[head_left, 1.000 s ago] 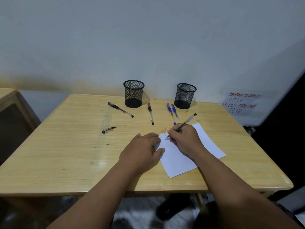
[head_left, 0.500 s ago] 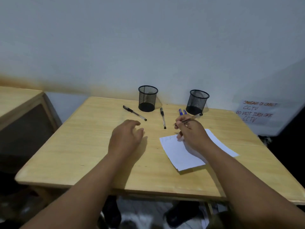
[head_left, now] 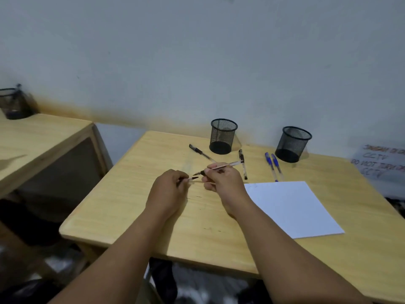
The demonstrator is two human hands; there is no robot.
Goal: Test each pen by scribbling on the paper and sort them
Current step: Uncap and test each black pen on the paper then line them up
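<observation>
Holding clear pen [head_left: 221, 167] above tabletop [head_left: 135, 200], right hand [head_left: 221, 183] grip pinching it, left of paper [head_left: 291, 207]. Left hand [head_left: 168, 191] grip pinching pen cap [head_left: 192, 178], farther left.

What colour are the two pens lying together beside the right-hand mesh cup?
Blue pens, clearest in the head view.

Smooth, pale wooden bench [head_left: 153, 216]; matt white paper [head_left: 291, 209]; two black wire-mesh metal cups [head_left: 222, 137]; clear plastic pens [head_left: 243, 165].
</observation>
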